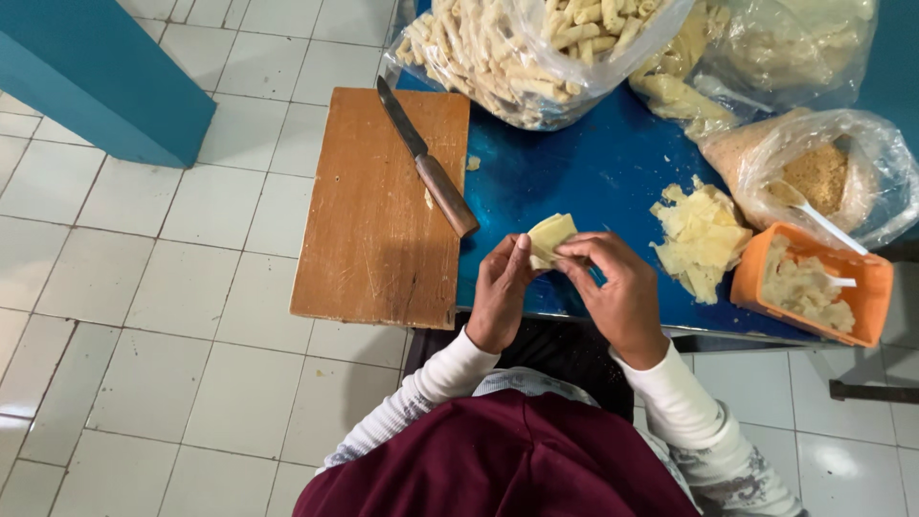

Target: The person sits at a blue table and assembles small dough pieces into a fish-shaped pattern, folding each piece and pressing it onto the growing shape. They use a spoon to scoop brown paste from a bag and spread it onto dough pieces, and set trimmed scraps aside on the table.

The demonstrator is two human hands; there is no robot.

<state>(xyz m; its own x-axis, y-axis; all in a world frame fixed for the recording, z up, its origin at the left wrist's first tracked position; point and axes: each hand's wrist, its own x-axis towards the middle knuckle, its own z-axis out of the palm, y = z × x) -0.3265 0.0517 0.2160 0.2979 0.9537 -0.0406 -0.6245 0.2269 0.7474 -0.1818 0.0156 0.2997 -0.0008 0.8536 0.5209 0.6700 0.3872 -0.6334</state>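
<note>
Hands meet over the table's (593, 163) near edge — left hand (500, 297) and right hand (617, 292) both pinch one pale wrapper (550, 235), fingers closed on it. Knife (428, 158) lies on a wooden board (378, 239) overhanging the left edge. Wrapper stack (699, 239) sits to the right, beside an orange tub (814, 287) — bagged rolls (536, 48) at the far edge.

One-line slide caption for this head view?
Both hands, left hand and right hand, hold a pale dough sheet above a blue table.
</note>
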